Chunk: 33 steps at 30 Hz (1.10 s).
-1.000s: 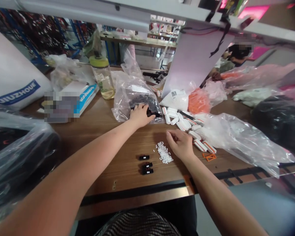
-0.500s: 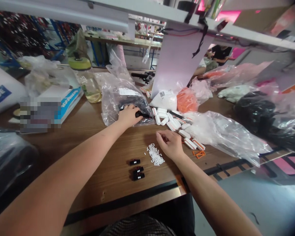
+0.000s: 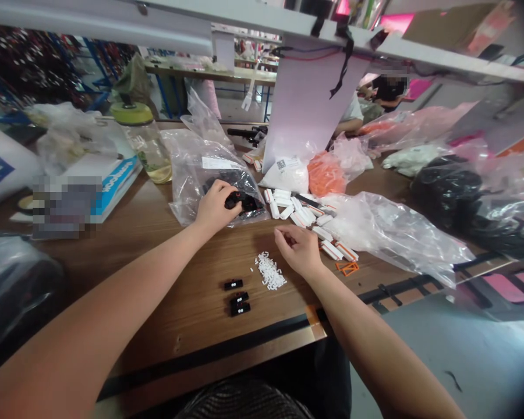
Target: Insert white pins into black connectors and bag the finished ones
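My left hand [image 3: 217,206] is at the mouth of a clear plastic bag [image 3: 186,174], its fingers closed round a black plastic part [image 3: 233,200]. More black parts [image 3: 250,203] lie against it in the bag's opening. My right hand [image 3: 300,247] hovers low or rests over the table, fingers curled in and thumb near them; whatever they may hold is hidden. Just left of it lies a heap of tiny white pegs [image 3: 269,272]. Nearer to me are several small black blocks [image 3: 240,298] with white dots on their sides.
White bars with orange stripes [image 3: 303,212] lie beyond my right hand, beside a clear bag [image 3: 384,233]. Orange frames [image 3: 347,267] sit near the front edge. Bags of white [image 3: 286,174] and orange parts [image 3: 326,173] stand behind. At left are a lidded bottle [image 3: 151,151] and a blue-edged box [image 3: 117,183].
My left hand has drawn back slightly and its fingers have curled, so more of the black part shows. My right hand stays almost in place. The whole view has shifted a little.
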Each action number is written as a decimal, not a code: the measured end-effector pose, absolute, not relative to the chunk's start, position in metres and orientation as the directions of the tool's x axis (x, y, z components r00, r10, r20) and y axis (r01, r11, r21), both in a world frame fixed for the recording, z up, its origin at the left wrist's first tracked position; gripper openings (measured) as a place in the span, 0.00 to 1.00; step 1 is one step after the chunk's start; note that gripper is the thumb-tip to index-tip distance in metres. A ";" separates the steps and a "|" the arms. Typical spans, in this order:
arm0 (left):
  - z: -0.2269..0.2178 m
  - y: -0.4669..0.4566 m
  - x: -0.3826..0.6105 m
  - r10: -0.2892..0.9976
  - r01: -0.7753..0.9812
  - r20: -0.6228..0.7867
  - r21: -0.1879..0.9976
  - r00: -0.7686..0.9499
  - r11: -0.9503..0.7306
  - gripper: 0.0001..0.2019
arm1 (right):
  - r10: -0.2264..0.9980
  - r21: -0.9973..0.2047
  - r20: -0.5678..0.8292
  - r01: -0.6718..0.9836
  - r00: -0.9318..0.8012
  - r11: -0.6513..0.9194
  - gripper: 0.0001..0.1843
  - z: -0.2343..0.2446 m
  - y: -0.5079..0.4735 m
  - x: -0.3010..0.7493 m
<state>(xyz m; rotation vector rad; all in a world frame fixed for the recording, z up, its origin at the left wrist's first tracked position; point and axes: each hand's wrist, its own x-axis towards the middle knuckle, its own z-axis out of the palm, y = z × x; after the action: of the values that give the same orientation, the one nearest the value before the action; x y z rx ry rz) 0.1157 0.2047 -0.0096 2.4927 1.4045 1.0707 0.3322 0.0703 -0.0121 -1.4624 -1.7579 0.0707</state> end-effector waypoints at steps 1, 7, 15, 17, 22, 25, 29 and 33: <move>-0.008 0.199 0.112 0.756 0.697 0.557 0.388 0.344 -0.603 0.11 | 0.837 -0.524 0.546 0.789 0.023 0.320 0.13 -0.012 0.071 0.333; -0.007 0.158 0.070 0.721 0.659 0.476 0.327 0.504 -0.677 0.10 | 0.833 -0.535 0.553 0.776 0.022 0.335 0.12 -0.017 0.072 0.334; -0.011 0.136 0.019 0.683 0.632 0.366 0.267 0.632 -0.727 0.15 | 0.832 -0.526 0.555 0.774 0.000 0.351 0.13 -0.020 0.073 0.331; -0.008 0.134 0.011 0.703 0.653 0.329 0.265 0.630 -0.710 0.16 | 0.832 -0.524 0.555 0.777 0.001 0.349 0.13 -0.020 0.073 0.330; 0.013 0.129 0.010 0.708 0.669 0.253 0.230 0.660 -0.706 0.22 | 0.838 -0.531 0.546 0.777 0.009 0.338 0.13 -0.020 0.073 0.330; 0.020 0.126 0.025 0.723 0.708 0.271 0.170 0.635 -0.685 0.17 | 0.844 -0.542 0.536 0.770 0.008 0.337 0.13 -0.019 0.073 0.331; 0.013 0.129 0.049 0.752 0.763 0.234 0.060 0.616 -0.643 0.12 | 0.855 -0.556 0.519 0.766 0.018 0.322 0.13 -0.020 0.074 0.333; 0.009 0.130 0.056 0.753 0.741 0.195 0.142 0.628 -0.656 0.12 | 0.866 -0.574 0.499 0.761 0.034 0.302 0.14 -0.022 0.074 0.335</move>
<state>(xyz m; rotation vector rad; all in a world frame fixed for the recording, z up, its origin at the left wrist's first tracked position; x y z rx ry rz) 0.0557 0.1298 0.0089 2.7912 1.2816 0.3690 0.3354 0.0740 -0.0216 -1.4765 -1.7396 0.1587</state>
